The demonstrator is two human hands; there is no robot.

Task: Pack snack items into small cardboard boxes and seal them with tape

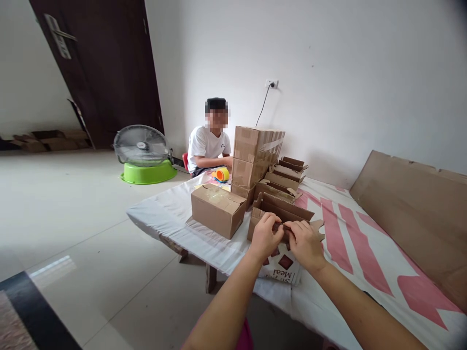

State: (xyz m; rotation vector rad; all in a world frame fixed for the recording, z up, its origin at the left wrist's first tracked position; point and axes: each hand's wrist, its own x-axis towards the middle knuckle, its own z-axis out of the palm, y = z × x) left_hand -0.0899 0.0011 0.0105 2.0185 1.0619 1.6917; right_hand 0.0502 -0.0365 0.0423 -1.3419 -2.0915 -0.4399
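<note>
An open-topped brown cardboard box (282,208) sits upright on the cloth-covered table (160,210), one end flap (318,226) sticking outward.

Soft, fairly bright light. Glare streak on floor (98,233), well left of left hand (265,237). Dim under table (164,209), below it. Door (105,73), far upper left, leans from wide-angle distortion. Corner darkened, far upper right of right hand (305,243).

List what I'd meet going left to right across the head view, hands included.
Door handle, fan, person in a white shirt, left hand, right hand, large cardboard sheet.
</note>
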